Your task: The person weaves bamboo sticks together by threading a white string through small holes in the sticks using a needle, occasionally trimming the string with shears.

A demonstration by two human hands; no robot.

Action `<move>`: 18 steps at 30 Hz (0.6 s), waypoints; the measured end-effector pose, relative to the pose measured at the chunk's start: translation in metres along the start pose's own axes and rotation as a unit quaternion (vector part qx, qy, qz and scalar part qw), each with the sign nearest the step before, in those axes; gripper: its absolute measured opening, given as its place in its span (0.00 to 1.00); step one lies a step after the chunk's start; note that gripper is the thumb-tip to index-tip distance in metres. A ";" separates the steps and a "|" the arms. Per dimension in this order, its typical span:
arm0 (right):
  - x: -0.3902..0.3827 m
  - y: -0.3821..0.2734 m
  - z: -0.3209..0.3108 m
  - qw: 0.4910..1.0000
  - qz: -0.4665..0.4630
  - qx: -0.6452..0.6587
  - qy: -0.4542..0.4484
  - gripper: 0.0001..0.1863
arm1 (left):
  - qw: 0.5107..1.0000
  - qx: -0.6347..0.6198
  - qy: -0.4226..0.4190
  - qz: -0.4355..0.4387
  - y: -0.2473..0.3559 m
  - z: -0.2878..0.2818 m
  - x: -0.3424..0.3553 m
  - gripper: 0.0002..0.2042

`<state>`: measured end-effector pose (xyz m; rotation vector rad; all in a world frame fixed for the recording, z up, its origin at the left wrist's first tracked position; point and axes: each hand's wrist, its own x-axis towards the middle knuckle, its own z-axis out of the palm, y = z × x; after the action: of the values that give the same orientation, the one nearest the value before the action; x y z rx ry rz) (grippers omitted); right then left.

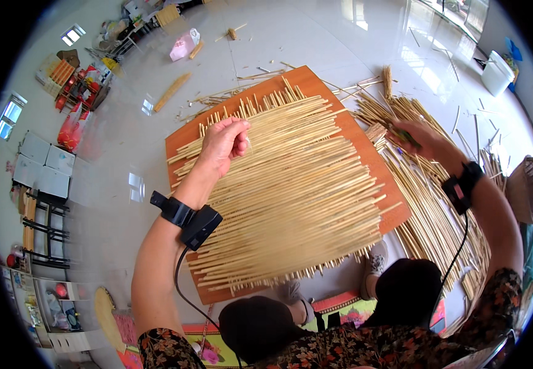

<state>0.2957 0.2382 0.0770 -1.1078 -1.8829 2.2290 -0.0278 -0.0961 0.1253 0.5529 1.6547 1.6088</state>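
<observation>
1. Stalk lattice [291, 184] lies on the brown board [371, 144], 2 crossed layers, tips overhanging the board's near edge.
2. Left hand [224, 144]: over the board's far-left part, fingers curled; can't tell if they pinch anything.
3. Right hand [425, 140]: off the board's right side, closed round a green item [409, 139], near loose stalks [423, 212].
4. Likely light, stiff lengthwise, slick, snaps if bent. Grip 1 stalk mid-length; support the lattice underneath.

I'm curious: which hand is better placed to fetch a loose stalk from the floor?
Probably the right hand: it's near the loose stalks, though apparently holding something green. The left hand is over the board.
</observation>
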 end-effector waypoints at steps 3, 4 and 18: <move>-0.065 0.101 -0.045 0.996 -0.013 -0.009 0.083 0.20 | 0.998 -0.019 -0.055 0.006 0.017 0.020 -0.046 0.05; -0.086 0.143 -0.060 0.994 -0.001 -0.044 0.105 0.19 | 0.997 -0.023 -0.077 0.008 0.022 0.028 -0.059 0.05; -0.271 0.545 0.005 0.890 0.103 -0.368 0.251 0.14 | 0.985 -0.080 -0.148 -0.026 0.018 0.114 -0.202 0.03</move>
<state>0.7208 -0.0345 -0.2621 -1.8115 -2.4570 1.0525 0.1814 -0.1712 0.1934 0.6265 1.2995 1.5237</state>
